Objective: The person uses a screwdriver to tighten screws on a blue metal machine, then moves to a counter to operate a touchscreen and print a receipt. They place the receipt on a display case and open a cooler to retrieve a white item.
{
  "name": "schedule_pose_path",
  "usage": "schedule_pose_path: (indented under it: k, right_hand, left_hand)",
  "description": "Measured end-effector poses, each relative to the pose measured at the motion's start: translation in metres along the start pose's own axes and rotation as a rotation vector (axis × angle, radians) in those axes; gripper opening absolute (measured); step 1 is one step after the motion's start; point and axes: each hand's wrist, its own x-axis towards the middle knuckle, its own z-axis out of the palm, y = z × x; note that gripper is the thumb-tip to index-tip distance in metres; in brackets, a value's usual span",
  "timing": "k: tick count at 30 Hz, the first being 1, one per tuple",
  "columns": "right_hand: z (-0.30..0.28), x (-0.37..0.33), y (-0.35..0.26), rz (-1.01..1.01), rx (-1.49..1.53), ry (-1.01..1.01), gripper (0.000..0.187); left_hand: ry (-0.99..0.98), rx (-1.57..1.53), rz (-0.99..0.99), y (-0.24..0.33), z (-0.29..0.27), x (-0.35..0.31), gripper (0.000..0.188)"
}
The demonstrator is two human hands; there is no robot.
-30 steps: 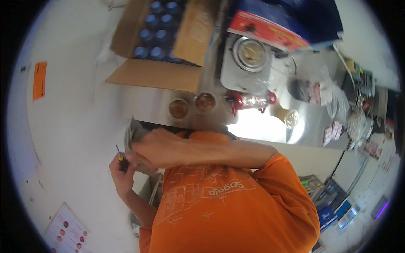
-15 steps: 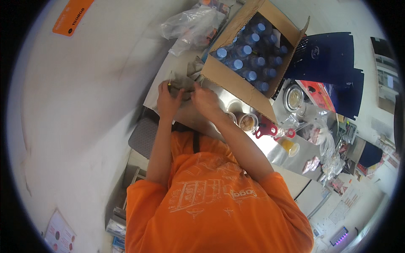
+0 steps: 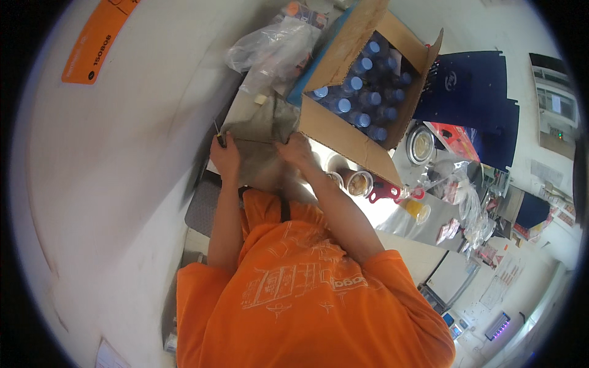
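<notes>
A small screwdriver (image 3: 219, 136), with a thin metal shaft and a dark and yellow handle, points up out of my closed left hand (image 3: 226, 157). Between my hands a grey cloth (image 3: 261, 132) lies spread on the counter, its left edge close to the left hand. My right hand (image 3: 297, 151) pinches the cloth's right side beside the carton; its fingertips are partly hidden.
Right of the cloth stands an open cardboard carton (image 3: 346, 135) of blue-capped bottles (image 3: 345, 105). Nearer are a clear cup with brown contents (image 3: 358, 183), red-handled scissors (image 3: 384, 191) and a yellow cup (image 3: 419, 211). Clear plastic bags (image 3: 273, 52) lie beyond; a white wall (image 3: 123, 184) is left.
The bunched cloth is now spread flatter. My left hand has moved left and nearer with the screwdriver, away from my right hand, and the head view has shifted slightly.
</notes>
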Motion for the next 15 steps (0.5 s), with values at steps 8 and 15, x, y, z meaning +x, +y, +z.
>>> schedule_pose_path:
  k: [8,15]
  right_hand:
    - [-0.022,-0.002,-0.004,0.004,0.56,-0.106,0.033]
    - [-0.02,-0.003,0.001,0.157,0.776,-0.218,0.028]
  left_hand:
    - [-0.004,0.176,0.003,-0.004,-0.018,-0.03,0.034]
    - [-0.059,-0.022,0.163,0.016,-0.041,-0.019,0.024]
